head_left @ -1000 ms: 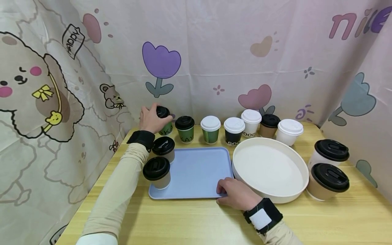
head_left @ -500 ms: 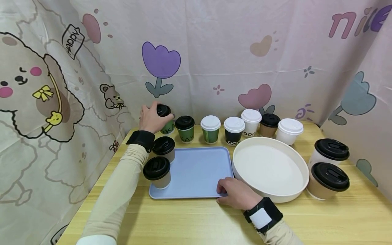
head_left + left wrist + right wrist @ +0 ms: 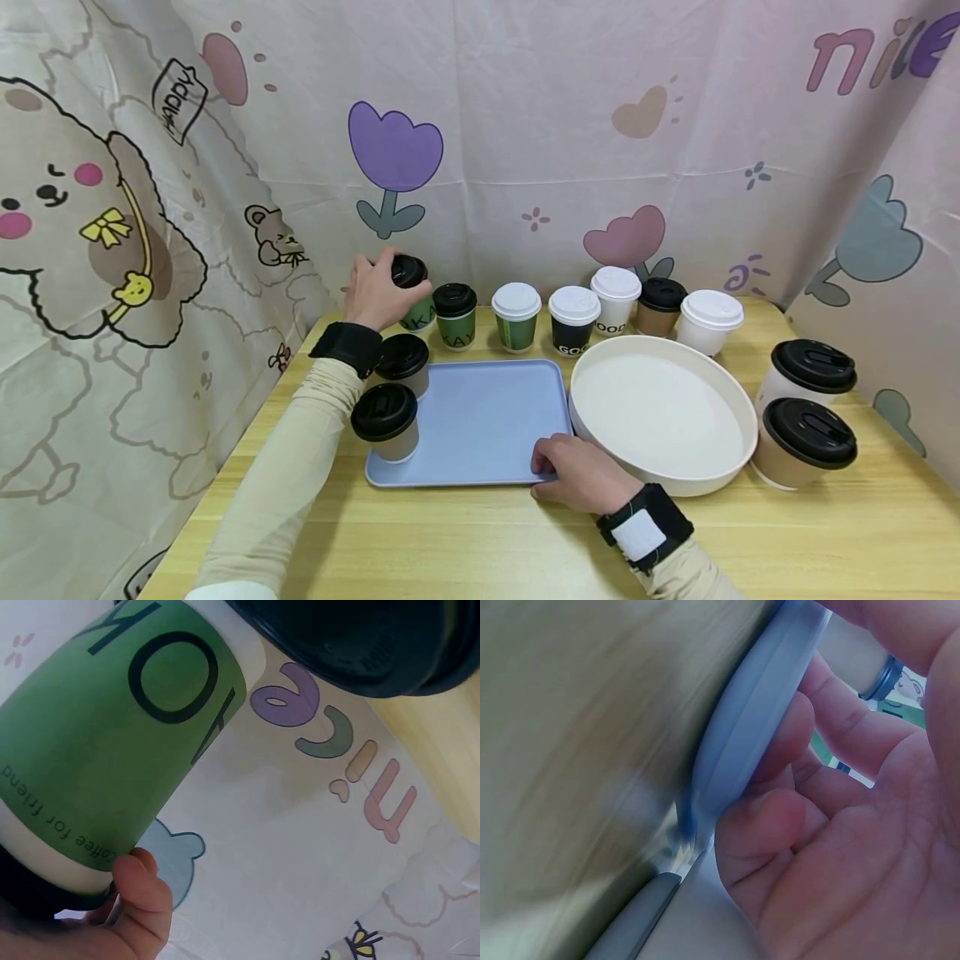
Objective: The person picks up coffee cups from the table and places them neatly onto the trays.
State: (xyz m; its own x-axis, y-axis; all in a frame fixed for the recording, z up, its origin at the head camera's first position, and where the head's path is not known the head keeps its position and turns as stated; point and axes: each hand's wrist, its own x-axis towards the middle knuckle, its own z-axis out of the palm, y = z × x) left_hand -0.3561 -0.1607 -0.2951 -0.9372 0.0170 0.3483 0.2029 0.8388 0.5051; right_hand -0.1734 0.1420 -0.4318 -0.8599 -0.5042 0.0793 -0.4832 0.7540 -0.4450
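Observation:
At the back left, my left hand (image 3: 377, 292) grips a green paper cup (image 3: 420, 314) by its black lid. In the left wrist view, fingers (image 3: 142, 900) curl at the lid end of this green cup (image 3: 127, 742). Another black-lidded green cup (image 3: 456, 332) stands close to its right. My right hand (image 3: 585, 477) pinches the front right corner of a blue tray (image 3: 487, 425), and the right wrist view has its curled fingers against the tray's edge (image 3: 742, 720). Two black-lidded brown cups, one nearer (image 3: 396, 437) and one behind it (image 3: 412, 379), stand along the tray's left side.
A round cream tray (image 3: 663, 408) adjoins the blue tray's right side. Behind are a white-lidded green cup (image 3: 516, 332), a black cup (image 3: 572, 335) and several others. Two large black-lidded cups, one white (image 3: 776, 387) and one brown (image 3: 783, 454), stand at right. A printed curtain (image 3: 510, 125) backs the table.
My left hand has shifted a little to the right with the green cup, closing the gap to the neighbouring green cup. The right hand and the blue tray have stayed put.

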